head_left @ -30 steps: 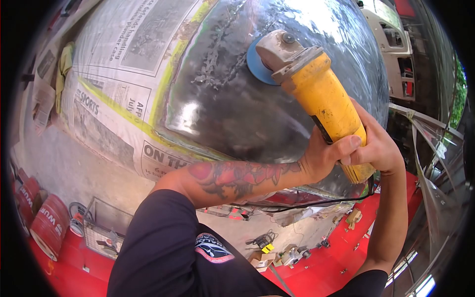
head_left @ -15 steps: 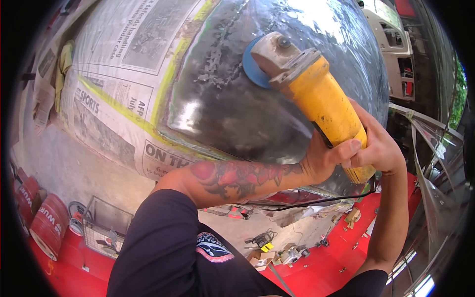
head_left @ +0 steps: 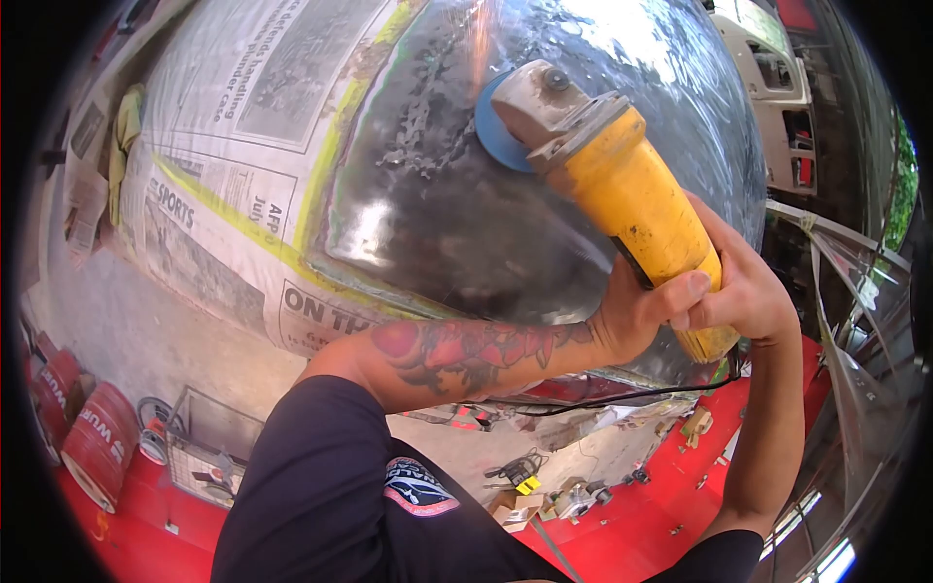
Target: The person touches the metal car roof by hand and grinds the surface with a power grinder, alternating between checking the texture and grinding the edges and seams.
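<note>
A yellow angle grinder [head_left: 646, 199] with a blue disc [head_left: 501, 126] lies slantwise over a dark, shiny metal panel [head_left: 457, 223], its disc against the surface. Thin orange sparks [head_left: 480, 44] streak upward from the disc. My left hand [head_left: 637, 311], at the end of the tattooed forearm, is closed round the lower body of the tool. My right hand [head_left: 743, 282] grips the same part from the right, its fingers close to the left thumb. Both palms are hidden by the tool and fingers.
Newspaper [head_left: 224, 185] edged with yellow tape [head_left: 321, 194] covers the panel's left side. A black cable [head_left: 632, 394] runs below the grinder. Red drums [head_left: 101, 442] stand at lower left; boxes [head_left: 520, 510] and tools lie on the floor. Vehicle door panels [head_left: 777, 107] are at upper right.
Orange sparks now show above the disc, where none were plain before. The grinder and both hands have stayed nearly in place.
</note>
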`<state>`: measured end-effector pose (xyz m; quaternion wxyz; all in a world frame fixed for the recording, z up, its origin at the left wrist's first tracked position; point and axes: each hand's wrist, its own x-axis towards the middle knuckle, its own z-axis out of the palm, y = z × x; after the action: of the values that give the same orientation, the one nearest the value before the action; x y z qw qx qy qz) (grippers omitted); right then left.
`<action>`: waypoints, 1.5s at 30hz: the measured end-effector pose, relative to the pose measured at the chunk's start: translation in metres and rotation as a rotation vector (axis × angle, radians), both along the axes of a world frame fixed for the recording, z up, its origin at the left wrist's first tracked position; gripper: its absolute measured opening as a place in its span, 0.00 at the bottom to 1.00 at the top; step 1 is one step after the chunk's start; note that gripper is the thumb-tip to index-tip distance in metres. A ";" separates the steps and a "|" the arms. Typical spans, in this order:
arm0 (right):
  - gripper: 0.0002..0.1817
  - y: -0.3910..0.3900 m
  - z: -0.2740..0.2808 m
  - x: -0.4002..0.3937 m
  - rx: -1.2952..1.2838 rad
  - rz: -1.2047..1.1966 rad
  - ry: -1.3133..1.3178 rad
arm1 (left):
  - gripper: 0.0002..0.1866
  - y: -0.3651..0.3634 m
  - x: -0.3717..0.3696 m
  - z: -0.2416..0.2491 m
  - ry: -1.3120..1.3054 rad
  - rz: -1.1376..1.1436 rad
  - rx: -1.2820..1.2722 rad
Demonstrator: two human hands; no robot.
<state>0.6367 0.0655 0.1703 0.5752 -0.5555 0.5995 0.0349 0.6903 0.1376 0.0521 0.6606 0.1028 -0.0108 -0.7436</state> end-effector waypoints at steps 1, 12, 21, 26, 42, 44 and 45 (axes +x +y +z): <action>0.52 0.000 -0.001 -0.001 -0.002 -0.027 -0.002 | 0.22 -0.001 0.002 0.000 0.000 -0.001 0.000; 0.50 -0.004 -0.002 -0.010 -0.013 -0.009 -0.040 | 0.22 -0.006 0.004 0.000 -0.024 -0.078 -0.026; 0.46 -0.006 -0.008 -0.011 -0.065 -0.026 -0.069 | 0.24 -0.015 0.004 -0.005 -0.023 -0.105 -0.043; 0.51 -0.008 -0.006 -0.002 -0.055 -0.027 -0.036 | 0.24 -0.017 0.001 -0.002 0.032 -0.082 0.007; 0.51 -0.009 -0.005 -0.002 -0.052 -0.124 0.005 | 0.23 -0.024 0.000 -0.006 0.082 -0.123 -0.010; 0.51 -0.009 -0.006 -0.004 -0.073 -0.107 0.002 | 0.23 -0.020 -0.001 -0.006 0.065 -0.111 -0.020; 0.51 -0.009 -0.006 -0.005 -0.061 -0.074 -0.001 | 0.23 -0.018 -0.002 -0.006 0.047 -0.102 -0.030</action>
<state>0.6316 0.0565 0.1648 0.5590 -0.5502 0.6203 -0.0050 0.6885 0.1195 0.0462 0.6232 0.0745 -0.0117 -0.7784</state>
